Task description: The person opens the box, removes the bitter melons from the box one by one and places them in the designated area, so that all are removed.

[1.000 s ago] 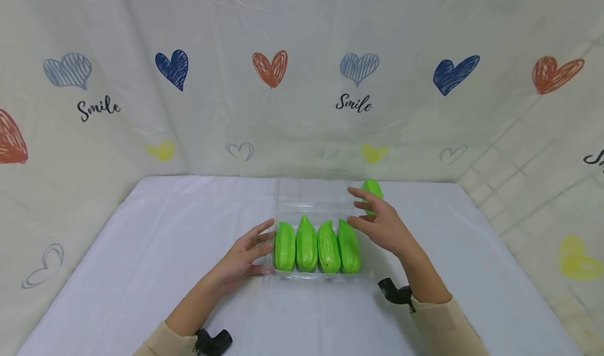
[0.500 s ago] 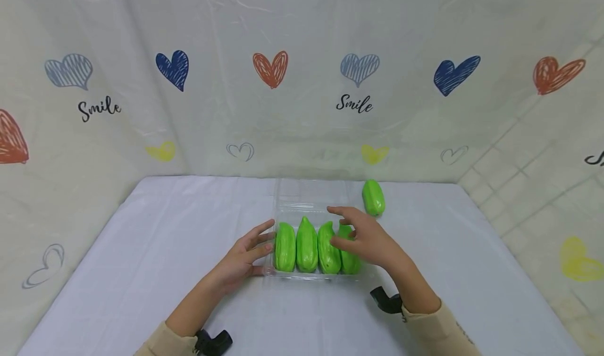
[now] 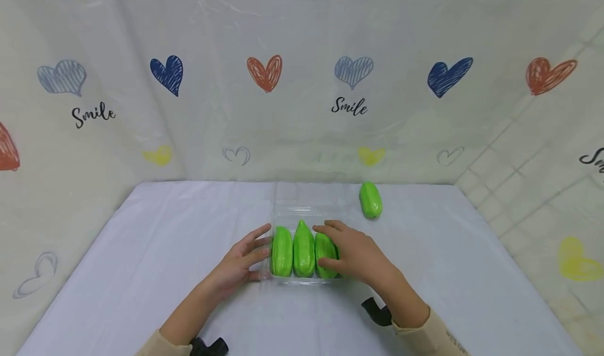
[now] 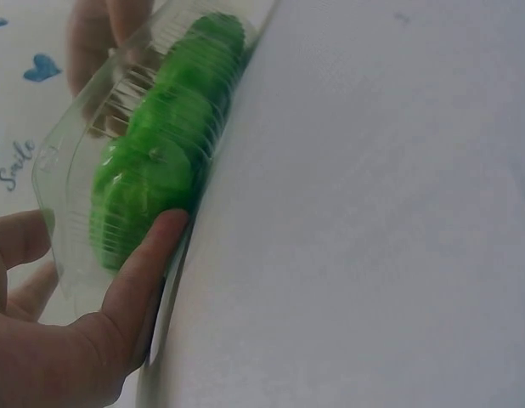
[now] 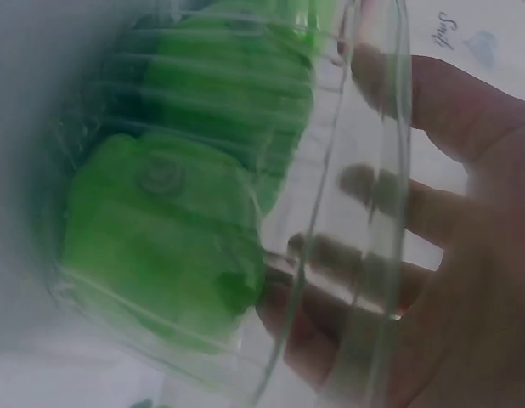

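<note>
An opened clear plastic clamshell box (image 3: 302, 281) lies on the table with a row of long, glossy green, ridged fruit (image 3: 304, 251) inside; their exact kind I cannot tell. My left hand (image 3: 232, 264) rests at the box's left side, fingers spread and touching its wall. In the left wrist view one finger (image 4: 143, 276) lies straight along the lower wall. My right hand (image 3: 356, 251) is over the box's right end, fingers loosely bent above the third fruit, hiding the rightmost one. The right wrist view shows its fingers (image 5: 449, 106) partly through the clear plastic, gripping nothing visible.
One more green fruit (image 3: 370, 200) lies outside the box at the back right of the white-covered table (image 3: 179, 230). The transparent lid (image 3: 309, 196) lies folded back behind the box. A printed curtain (image 3: 302, 125) hangs at the table's far edge.
My right hand has moved left and down from beside the loose fruit to over the box's right end, covering the rightmost fruit. My left hand stays at the box. The view has tilted slightly.
</note>
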`<state>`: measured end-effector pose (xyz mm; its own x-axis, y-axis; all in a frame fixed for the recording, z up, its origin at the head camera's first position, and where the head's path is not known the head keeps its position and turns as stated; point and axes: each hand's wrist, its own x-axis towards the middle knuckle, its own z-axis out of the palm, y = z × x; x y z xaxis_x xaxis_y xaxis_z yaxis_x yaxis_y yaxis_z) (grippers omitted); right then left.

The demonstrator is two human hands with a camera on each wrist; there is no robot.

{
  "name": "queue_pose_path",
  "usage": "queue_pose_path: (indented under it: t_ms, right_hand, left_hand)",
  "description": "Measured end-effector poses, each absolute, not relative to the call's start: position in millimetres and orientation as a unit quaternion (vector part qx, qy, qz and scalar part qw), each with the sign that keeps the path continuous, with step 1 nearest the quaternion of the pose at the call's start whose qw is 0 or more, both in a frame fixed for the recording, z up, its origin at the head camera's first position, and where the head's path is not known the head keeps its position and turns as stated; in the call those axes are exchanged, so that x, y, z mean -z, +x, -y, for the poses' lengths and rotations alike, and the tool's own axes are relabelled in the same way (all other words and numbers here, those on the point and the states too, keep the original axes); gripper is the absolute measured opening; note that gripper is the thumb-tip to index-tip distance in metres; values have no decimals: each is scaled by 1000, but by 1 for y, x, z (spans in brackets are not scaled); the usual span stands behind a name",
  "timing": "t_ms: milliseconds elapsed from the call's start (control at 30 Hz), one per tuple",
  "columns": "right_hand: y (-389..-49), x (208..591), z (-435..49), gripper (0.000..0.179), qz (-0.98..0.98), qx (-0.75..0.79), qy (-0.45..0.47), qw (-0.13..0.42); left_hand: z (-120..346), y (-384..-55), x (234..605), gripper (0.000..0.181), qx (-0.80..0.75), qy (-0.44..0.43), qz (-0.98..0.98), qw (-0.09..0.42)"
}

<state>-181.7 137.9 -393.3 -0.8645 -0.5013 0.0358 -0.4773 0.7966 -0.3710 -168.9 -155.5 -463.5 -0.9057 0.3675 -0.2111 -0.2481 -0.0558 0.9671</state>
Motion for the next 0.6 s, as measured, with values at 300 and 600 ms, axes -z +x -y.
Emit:
queue_pose_path:
  t_ms: [300,600]
  right_hand:
    - [-177,401,-129,70,-952,120,-282,-4]
    - [-175,402,-126,70,-952,96,-290,-22]
  left_hand:
    - [155,-168,465,66,-725,51,-654,212]
    - [154,-169,463,66,-725,50,-651,219]
